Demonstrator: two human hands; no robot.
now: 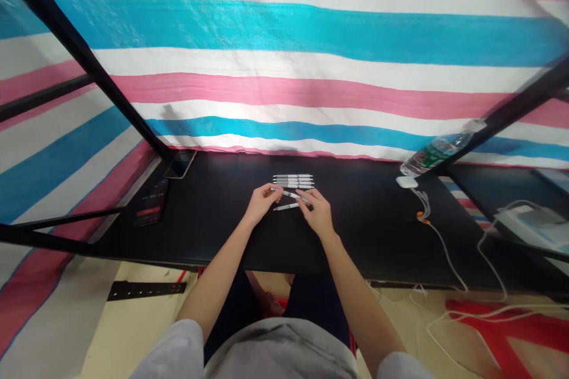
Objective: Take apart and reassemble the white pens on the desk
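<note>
My left hand [262, 202] and my right hand [317, 211] meet over the middle of a black table [213, 231]. Together they pinch a white pen [291, 194], one hand at each end, its tip pointing right. A second white pen [287, 206] lies on the table just below it, between my hands. A neat row of three white pens [293, 181] lies side by side just beyond my fingers.
Two phones lie at the table's left end, one gold-edged [181, 164] and one dark [152, 202]. A plastic water bottle [438, 152], a white charger [406, 182] and its cable [444, 243] are at the right. Black frame bars [80, 50] cross the striped backdrop. A power strip [146, 289] lies on the floor.
</note>
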